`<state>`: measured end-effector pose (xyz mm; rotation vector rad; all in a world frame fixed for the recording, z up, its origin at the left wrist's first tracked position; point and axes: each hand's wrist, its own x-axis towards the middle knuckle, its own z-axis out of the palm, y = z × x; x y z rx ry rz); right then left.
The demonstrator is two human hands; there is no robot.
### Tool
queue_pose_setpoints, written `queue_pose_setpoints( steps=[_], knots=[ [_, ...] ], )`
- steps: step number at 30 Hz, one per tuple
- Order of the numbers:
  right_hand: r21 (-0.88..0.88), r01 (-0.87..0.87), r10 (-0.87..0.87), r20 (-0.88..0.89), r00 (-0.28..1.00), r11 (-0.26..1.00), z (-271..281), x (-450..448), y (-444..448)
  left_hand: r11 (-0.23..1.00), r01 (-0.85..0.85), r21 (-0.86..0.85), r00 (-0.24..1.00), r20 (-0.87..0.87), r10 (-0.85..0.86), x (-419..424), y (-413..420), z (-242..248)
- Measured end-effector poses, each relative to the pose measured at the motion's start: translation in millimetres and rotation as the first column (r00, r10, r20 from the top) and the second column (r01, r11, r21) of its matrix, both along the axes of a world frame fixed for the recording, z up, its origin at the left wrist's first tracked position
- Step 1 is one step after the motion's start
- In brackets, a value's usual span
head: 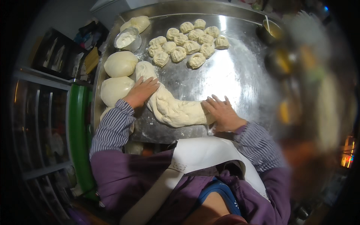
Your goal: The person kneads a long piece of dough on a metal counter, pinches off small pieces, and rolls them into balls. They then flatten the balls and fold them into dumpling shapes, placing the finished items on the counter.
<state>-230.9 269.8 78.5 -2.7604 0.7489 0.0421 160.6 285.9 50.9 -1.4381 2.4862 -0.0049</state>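
Observation:
A long, thick roll of dough (171, 109) lies bent across the stainless steel worktop (180, 81) in front of me. My left hand (143, 90) rests flat on its upper left stretch, fingers a little apart. At the roll's right end, my right hand (222, 112) lies over the dough with its fingers spread. Beyond the roll sits a group of several small dough pieces (191, 47) with creased surfaces. Two large smooth dough lumps, one further away (121, 64) and one nearer (116, 90), stand left of my left hand.
A metal bowl of flour (128, 39) and a bagged dough lump (139, 23) are at the far left corner. A pot with a spoon (270, 31) stands at the far right; the right side is blurred. The raised rim (197, 9) runs along the back.

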Motion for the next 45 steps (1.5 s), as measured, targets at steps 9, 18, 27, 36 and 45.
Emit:
queue_pose_setpoints(
  steps=[9, 18, 27, 36, 45],
  knots=[
    [0.301, 0.31, -0.297, -0.089, 0.951, 0.902, -14, -4, 5, 0.989, -0.046, 0.142, 0.975, -0.207, 0.075, -30, -23, 29],
    [0.471, 0.559, -0.657, 0.06, 0.751, 0.683, 43, -164, -10, 0.983, -0.18, 0.031, 0.841, -0.514, 0.17, -79, 51, 33],
    [0.003, 0.418, -0.407, 0.238, 0.882, 0.908, 4, -151, 49, 0.977, -0.205, -0.066, 0.892, -0.424, 0.158, -220, 81, 9],
    [-0.013, 0.309, -0.308, 0.045, 0.95, 0.951, -51, -72, -14, 0.975, -0.221, -0.033, 0.913, -0.357, 0.195, -213, 15, -27],
    [-0.219, 0.353, -0.24, 0.417, 0.877, 0.91, -61, -47, -134, 0.862, -0.484, -0.149, 0.759, -0.561, 0.33, -196, -55, -36]
  ],
)
